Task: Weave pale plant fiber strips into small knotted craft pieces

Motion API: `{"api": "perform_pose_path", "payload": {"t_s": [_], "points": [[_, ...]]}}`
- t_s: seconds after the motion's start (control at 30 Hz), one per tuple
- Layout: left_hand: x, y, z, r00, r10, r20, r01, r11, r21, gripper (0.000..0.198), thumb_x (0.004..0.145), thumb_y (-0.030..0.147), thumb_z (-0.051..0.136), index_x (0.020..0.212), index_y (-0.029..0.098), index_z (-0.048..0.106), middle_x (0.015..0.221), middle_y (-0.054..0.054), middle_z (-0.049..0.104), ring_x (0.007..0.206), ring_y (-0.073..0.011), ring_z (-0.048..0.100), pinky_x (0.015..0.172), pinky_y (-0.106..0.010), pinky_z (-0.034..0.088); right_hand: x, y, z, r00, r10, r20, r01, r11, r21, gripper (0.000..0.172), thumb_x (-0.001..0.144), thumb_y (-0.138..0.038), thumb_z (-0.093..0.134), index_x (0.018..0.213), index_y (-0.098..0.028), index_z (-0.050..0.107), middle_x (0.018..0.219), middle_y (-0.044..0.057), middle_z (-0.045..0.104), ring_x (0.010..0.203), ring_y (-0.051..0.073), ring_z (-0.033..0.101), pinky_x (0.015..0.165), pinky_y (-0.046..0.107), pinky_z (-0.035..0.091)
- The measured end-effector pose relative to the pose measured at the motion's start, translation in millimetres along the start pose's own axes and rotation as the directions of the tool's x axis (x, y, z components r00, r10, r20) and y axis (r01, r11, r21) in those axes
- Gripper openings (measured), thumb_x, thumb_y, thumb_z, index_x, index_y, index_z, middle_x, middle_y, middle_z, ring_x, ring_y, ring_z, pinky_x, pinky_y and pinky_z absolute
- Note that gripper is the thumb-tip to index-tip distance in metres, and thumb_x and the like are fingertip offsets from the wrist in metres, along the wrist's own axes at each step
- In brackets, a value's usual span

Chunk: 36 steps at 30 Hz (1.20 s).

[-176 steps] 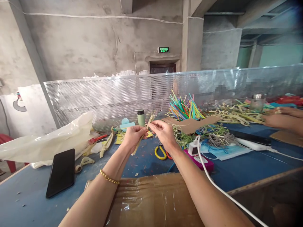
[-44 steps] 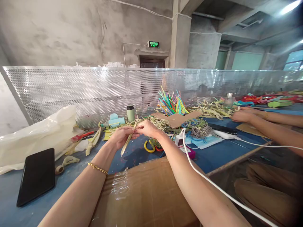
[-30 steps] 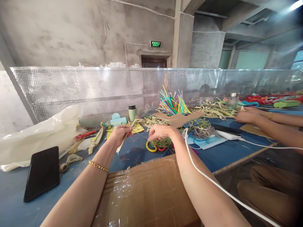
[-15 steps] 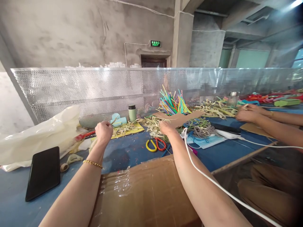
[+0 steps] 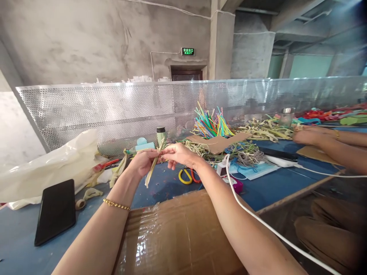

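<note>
My left hand (image 5: 144, 161) pinches a bundle of pale dried strips (image 5: 153, 168), which hangs down below the fingers and sticks up above them. Close against it, my right hand (image 5: 179, 153) has its thumb and forefinger closed on the same strips. Both hands are above the blue table (image 5: 160, 185), in front of a green bottle with a black lid (image 5: 161, 134). Scissors with yellow and red handles (image 5: 185, 177) lie just below my right hand.
A cardboard box (image 5: 177, 233) is close in front of me. Left lie a black tablet (image 5: 56, 212) and plastic sheeting (image 5: 54, 164). Right are a white cable (image 5: 252, 214), blue mask (image 5: 256, 170) and another person's hands (image 5: 308, 135). Colourful strips (image 5: 212, 122) stand behind.
My hands, apart before, have come together at the strips. My left hand has moved right and my right hand left. A purple object by the cable shows more fully.
</note>
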State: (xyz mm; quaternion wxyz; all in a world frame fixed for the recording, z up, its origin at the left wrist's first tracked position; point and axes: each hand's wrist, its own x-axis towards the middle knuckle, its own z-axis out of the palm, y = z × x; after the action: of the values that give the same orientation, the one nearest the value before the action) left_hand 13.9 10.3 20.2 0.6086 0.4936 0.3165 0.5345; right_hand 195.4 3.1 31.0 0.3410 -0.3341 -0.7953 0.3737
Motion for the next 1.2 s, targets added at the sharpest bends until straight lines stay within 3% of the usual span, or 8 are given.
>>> {"api": "perform_pose_path", "payload": {"t_s": [0.17,0.27,0.43,0.6,0.8,0.9,1.07,1.2], "points": [[0.4,-2.7,-1.4,0.996,-0.088,0.012,0.088,0.996,0.001,0.015,0.074,-0.003,0.061,0.065,0.008,0.066,0.060,-0.005,0.063,0.051,-0.0113,0.059,0.051,-0.022,0.050,7.2,9.4,-1.1,0.983,-0.091,-0.157,0.066,0.985,-0.160,0.014,0.083,-0.018,0.060,0.071,-0.012,0.064,0.052,-0.005,0.052,0.046,0.007,0.046,0.045,0.020,0.036],[-0.4,-2.5,-2.4,0.993,-0.115,0.009,0.115,0.993,0.006,0.015,0.077,-0.001,0.061,0.067,0.009,0.066,0.060,-0.005,0.062,0.050,-0.0104,0.059,0.051,-0.021,0.051,12.5,13.2,-2.7,0.955,-0.194,-0.225,0.135,0.957,-0.256,0.010,0.077,-0.016,0.064,0.069,-0.011,0.067,0.058,-0.003,0.057,0.054,0.007,0.048,0.053,0.020,0.035],[0.0,-2.4,-4.7,0.994,-0.111,0.022,0.111,0.994,0.011,0.015,0.077,0.000,0.060,0.066,0.010,0.064,0.060,-0.003,0.060,0.048,-0.0090,0.054,0.048,-0.021,0.050,12.3,13.2,-5.6,0.934,-0.192,-0.301,0.080,0.934,-0.349,0.009,0.074,-0.013,0.063,0.078,-0.009,0.070,0.055,-0.005,0.052,0.052,0.007,0.041,0.053,0.021,0.031],[0.3,-1.8,-5.3,0.994,-0.111,-0.006,0.111,0.994,0.020,0.016,0.076,-0.001,0.060,0.066,0.010,0.064,0.057,-0.003,0.059,0.046,-0.0091,0.053,0.047,-0.021,0.049,7.8,14.7,-16.0,0.900,-0.266,-0.345,0.109,0.904,-0.414,0.009,0.075,-0.014,0.061,0.070,-0.011,0.068,0.060,-0.001,0.058,0.057,0.009,0.048,0.056,0.020,0.033],[-0.8,-2.0,-4.5,0.991,-0.083,-0.103,0.092,0.993,0.080,0.015,0.077,0.000,0.060,0.066,0.009,0.063,0.053,-0.003,0.057,0.045,-0.0101,0.053,0.045,-0.021,0.046,9.3,24.1,-27.5,0.787,-0.302,-0.538,-0.135,0.766,-0.628,0.016,0.079,-0.009,0.055,0.073,-0.013,0.069,0.066,0.004,0.064,0.062,0.013,0.054,0.060,0.024,0.033],[-2.1,-2.3,-2.1,0.992,-0.044,-0.120,0.055,0.995,0.088,0.013,0.076,0.000,0.061,0.066,0.009,0.063,0.055,-0.004,0.059,0.048,-0.0116,0.057,0.047,-0.021,0.047,8.3,19.5,-22.8,0.831,-0.274,-0.484,-0.136,0.744,-0.654,0.016,0.081,-0.013,0.057,0.084,-0.015,0.073,0.068,0.005,0.065,0.063,0.014,0.054,0.061,0.025,0.033],[-3.4,-2.7,-0.4,0.999,-0.039,-0.033,0.041,0.997,0.070,0.010,0.074,0.001,0.065,0.068,0.009,0.066,0.059,-0.006,0.064,0.052,-0.0130,0.061,0.052,-0.022,0.049,6.8,8.1,-6.9,0.960,-0.163,-0.226,0.072,0.928,-0.365,0.025,0.080,-0.035,0.068,0.089,-0.013,0.076,0.065,0.000,0.062,0.059,0.011,0.049,0.057,0.023,0.033],[-3.5,-4.1,-0.4,1.000,-0.020,0.016,0.018,0.997,0.081,0.008,0.074,0.004,0.067,0.068,0.010,0.067,0.061,-0.007,0.067,0.052,-0.0133,0.062,0.052,-0.022,0.048,8.6,13.3,-0.1,0.996,-0.055,-0.069,0.034,0.960,-0.279,0.012,0.069,-0.023,0.076,0.071,-0.012,0.074,0.059,-0.003,0.059,0.058,0.010,0.048,0.057,0.023,0.033]]}}
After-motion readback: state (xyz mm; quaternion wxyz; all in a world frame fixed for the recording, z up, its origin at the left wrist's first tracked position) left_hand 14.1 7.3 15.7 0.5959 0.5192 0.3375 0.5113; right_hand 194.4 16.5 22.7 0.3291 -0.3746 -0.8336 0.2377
